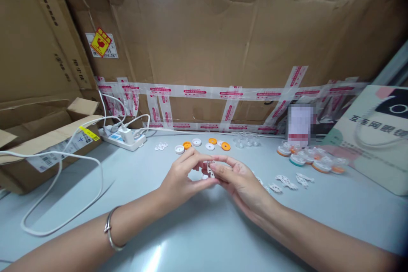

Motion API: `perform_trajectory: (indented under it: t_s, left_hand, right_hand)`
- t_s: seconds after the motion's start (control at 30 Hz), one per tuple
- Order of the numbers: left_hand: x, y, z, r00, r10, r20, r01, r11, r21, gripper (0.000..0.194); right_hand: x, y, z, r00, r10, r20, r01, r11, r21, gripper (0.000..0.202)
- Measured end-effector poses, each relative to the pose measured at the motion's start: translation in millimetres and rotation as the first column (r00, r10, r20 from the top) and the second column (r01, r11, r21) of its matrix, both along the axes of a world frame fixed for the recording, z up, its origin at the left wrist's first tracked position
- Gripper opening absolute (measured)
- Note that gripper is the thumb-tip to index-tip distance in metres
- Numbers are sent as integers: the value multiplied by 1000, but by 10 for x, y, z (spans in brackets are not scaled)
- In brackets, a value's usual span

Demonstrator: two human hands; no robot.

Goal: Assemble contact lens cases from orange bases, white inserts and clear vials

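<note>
Above the table's middle, my left hand [182,173] and my right hand [241,180] meet around a small white plastic piece with holes in it [210,170]. The right thumb and fingers pinch the piece from one side. On the other side the left fingertips and thumb close on its ends. My fingers hide part of its shape. Similar white perforated pieces [286,182] lie on the table to the right of my right hand. Beyond my hands are orange rings [225,146] and white discs [179,149], with several tiny white parts [161,146] to their left.
Clear plastic parts [247,141] sit at the back, and capped clear pieces with coloured bases [321,165] at the right by a printed box [372,136]. A power strip [123,138], a looping white cable [102,174] and an open carton [47,148] occupy the left. Large cardboard [197,38] walls the back.
</note>
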State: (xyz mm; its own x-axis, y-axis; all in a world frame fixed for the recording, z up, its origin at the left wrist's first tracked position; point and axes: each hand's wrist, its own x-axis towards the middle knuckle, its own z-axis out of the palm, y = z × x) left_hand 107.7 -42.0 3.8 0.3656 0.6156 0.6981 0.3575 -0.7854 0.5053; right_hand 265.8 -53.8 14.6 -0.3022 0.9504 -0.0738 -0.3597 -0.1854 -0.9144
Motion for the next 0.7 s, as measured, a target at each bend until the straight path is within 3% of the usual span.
perform_trajectory:
  t_s: [0.3, 0.4, 0.47, 0.5, 0.57, 0.63, 0.7]
  left_hand:
    - [6, 20, -12, 996, -6, 94, 24, 983, -184, 30]
    - [7, 27, -33, 984, -14, 179, 55, 972, -228, 29]
    - [3, 32, -41, 971, -12, 237, 78, 960, -269, 29]
    - [1, 34, -43, 967, -7, 255, 83, 953, -291, 29]
    - [-2, 34, -41, 964, 1, 268, 88, 942, -323, 28]
    - [-1, 31, -37, 967, -5, 254, 89, 943, -322, 28]
    - [3, 27, -36, 975, -12, 222, 81, 949, -305, 28]
  right_hand:
    - [14, 15, -40, 998, 69, 1, -69, 997, -41, 31]
    - [68, 125, 18, 987, 141, 80, -143, 990, 17, 31]
    - [198, 291, 84, 970, 111, 218, -138, 984, 113, 30]
    - [298, 396, 116, 941, 68, 332, -138, 972, 190, 29]
    - [550, 616, 160, 787, -46, 615, -195, 928, 318, 25]
    - [816, 794, 170, 573, -20, 819, -329, 910, 252, 24]
    - [1015, 886, 157, 395, 84, 915, -435, 894, 105, 24]
